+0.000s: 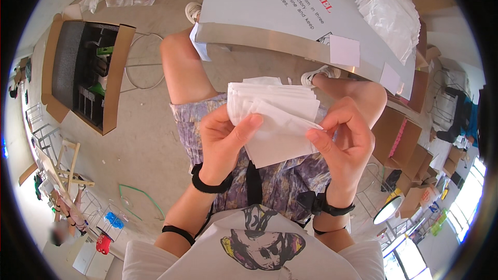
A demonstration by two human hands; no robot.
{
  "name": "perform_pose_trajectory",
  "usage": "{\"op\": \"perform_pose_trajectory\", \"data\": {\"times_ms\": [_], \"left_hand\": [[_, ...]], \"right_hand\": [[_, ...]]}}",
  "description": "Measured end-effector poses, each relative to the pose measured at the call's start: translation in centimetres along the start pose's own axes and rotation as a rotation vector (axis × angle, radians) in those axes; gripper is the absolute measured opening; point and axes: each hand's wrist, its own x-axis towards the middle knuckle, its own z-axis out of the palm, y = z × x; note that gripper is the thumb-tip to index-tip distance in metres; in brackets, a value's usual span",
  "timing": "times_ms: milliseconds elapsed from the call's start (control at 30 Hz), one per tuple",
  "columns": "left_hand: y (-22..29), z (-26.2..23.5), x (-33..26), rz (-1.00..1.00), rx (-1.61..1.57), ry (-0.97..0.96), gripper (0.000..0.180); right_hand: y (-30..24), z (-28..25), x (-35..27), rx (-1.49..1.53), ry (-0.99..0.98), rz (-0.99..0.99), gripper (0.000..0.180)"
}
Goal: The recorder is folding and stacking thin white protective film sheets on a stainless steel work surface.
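My left hand [224, 142] grips a fanned stack of thin white paper-like bags [275, 109] over my lap, thumb pressed on the front sheet. My right hand [345, 135] pinches the right edge of the front bag [282, 137], which stands a little apart from the rest of the stack. Both wrists wear black bands. My knees and patterned shorts lie right under the stack.
A steel-edged table [270, 39] covered in white protective film is just beyond my knees, with a pile of white bags [389, 10] at its far right and small white squares on its edge. An open cardboard box [85, 72] stands on the floor at left. More cartons at right.
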Motion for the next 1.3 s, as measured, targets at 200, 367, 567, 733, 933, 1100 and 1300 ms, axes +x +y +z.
{"op": "perform_pose_trajectory", "data": {"times_ms": [200, 367, 567, 733, 933, 1100, 1300], "left_hand": [[0.2, 0.0, 0.1, 0.022, -0.070, 0.000, 0.022], [0.0, -0.5, 0.1, 0.026, -0.073, -0.013, 0.027], [0.0, -0.1, 0.1, 0.032, -0.071, 0.033, 0.026], [-0.1, -0.4, 0.1, 0.012, -0.139, 0.036, 0.024], [-0.1, -0.4, 0.1, 0.013, -0.144, 0.053, 0.022], [-0.1, -0.4, 0.0, 0.020, -0.124, 0.043, 0.022], [0.1, -0.1, -0.1, 0.043, -0.072, 0.043, 0.024]], "right_hand": [[0.0, 0.1, -0.3, 0.017, 0.026, -0.007, 0.017], [0.0, -0.1, -0.6, 0.004, 0.027, -0.030, 0.014], [0.0, -0.3, -1.0, -0.027, 0.037, -0.065, 0.014], [0.1, -0.2, -1.3, -0.058, 0.062, -0.118, 0.016], [0.4, -1.1, -0.9, 0.009, -0.098, -0.195, 0.023], [-0.8, 0.5, -0.6, 0.048, 0.079, -0.037, 0.024], [-0.4, 0.3, -0.6, -0.128, -0.001, -0.159, 0.022]]}}
